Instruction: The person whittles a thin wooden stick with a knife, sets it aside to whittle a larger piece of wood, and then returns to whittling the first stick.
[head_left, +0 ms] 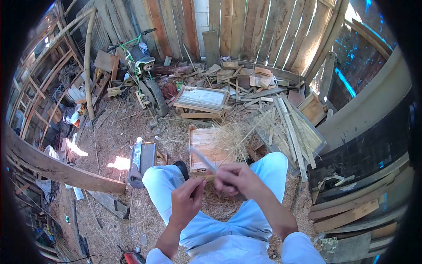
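My right hand point(237, 179) is closed around a knife point(203, 159), whose pale blade points up and to the left between my knees. My left hand point(186, 199) pinches a thin strip of wood point(205, 177), which runs across to my right hand below the blade. Just beyond my hands, a shallow wooden box point(203, 140) lies on the ground. Straw-like shavings point(237, 140) are heaped over its right side.
What looks like a handsaw point(137, 165) rests by a dark low stand point(148, 156) at my left. Ahead are a framed panel point(202, 97), a small motorbike point(151, 88) and piled wood scraps point(259, 83). Long slats point(290, 132) lean at right; a thick beam point(66, 169) crosses at left.
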A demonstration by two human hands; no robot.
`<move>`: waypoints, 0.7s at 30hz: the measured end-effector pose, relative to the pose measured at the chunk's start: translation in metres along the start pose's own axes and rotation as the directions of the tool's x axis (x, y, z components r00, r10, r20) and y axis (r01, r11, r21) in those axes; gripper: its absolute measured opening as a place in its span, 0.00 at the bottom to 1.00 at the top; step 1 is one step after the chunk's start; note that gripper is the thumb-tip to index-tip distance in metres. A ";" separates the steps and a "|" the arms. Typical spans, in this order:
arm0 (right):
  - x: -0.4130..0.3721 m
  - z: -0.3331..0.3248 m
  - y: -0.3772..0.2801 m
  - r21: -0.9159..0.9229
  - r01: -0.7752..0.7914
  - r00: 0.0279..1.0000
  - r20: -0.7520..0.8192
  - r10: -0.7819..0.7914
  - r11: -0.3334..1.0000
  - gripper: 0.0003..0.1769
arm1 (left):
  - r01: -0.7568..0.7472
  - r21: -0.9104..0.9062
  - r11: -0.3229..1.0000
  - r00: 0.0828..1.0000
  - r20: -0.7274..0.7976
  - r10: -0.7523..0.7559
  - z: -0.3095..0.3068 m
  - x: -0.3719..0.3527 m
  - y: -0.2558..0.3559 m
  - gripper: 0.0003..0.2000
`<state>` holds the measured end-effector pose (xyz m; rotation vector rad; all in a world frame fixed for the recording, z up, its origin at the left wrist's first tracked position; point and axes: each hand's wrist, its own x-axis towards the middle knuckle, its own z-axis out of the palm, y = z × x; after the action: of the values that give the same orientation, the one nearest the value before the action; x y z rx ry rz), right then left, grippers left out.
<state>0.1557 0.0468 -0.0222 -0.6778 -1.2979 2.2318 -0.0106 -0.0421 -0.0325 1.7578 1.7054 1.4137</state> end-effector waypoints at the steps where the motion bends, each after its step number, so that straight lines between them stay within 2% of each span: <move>1: -0.001 -0.004 -0.003 0.004 -0.003 1.000 0.003 0.003 1.000 0.13 | -0.013 0.040 0.999 1.000 0.015 0.012 -0.003 -0.001 0.000 0.04; 4: -0.003 -0.029 -0.023 0.124 0.086 0.979 -0.196 -0.061 0.989 0.13 | -0.031 0.089 0.996 0.999 0.032 0.028 -0.008 -0.005 -0.004 0.04; 6: -0.002 -0.034 -0.015 0.115 0.071 0.988 -0.148 -0.053 0.991 0.17 | -0.041 0.092 0.995 0.999 0.036 0.038 -0.009 -0.005 -0.006 0.03; 9: 0.001 -0.018 -0.001 0.063 -0.053 0.999 0.003 0.053 0.997 0.11 | 0.010 0.053 0.999 0.999 0.038 -0.012 -0.005 -0.003 -0.007 0.03; 10: 0.000 -0.014 -0.004 0.063 -0.052 0.999 0.002 0.052 0.997 0.11 | -0.001 0.040 0.999 1.000 0.026 0.000 -0.004 -0.002 -0.007 0.03; 12: -0.001 -0.009 -0.008 0.037 -0.028 0.999 -0.028 0.030 0.999 0.11 | -0.009 0.032 0.999 1.000 0.022 0.008 -0.005 -0.002 -0.007 0.03; 14: -0.002 -0.033 -0.010 0.003 0.029 0.998 -0.055 -0.029 1.000 0.12 | 0.056 0.021 0.998 0.995 0.079 -0.058 -0.013 -0.003 -0.007 0.03; 16: -0.004 -0.050 -0.024 0.110 0.183 0.955 -0.257 -0.150 0.977 0.15 | 0.079 0.026 0.997 0.993 0.090 -0.081 -0.021 -0.006 -0.012 0.03; 20: -0.011 -0.063 -0.037 0.113 0.228 0.939 -0.288 -0.188 0.967 0.18 | 0.090 0.029 0.995 0.990 0.102 -0.093 -0.027 -0.011 -0.025 0.03; 21: -0.011 -0.056 -0.034 0.095 0.176 0.962 -0.228 -0.150 0.980 0.18 | 0.091 0.026 0.996 0.990 0.104 -0.093 -0.025 -0.010 -0.023 0.03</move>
<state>0.2042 0.0917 -0.0144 -0.7246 -1.0683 2.0168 -0.0421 -0.0555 -0.0430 1.7094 1.7285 1.2470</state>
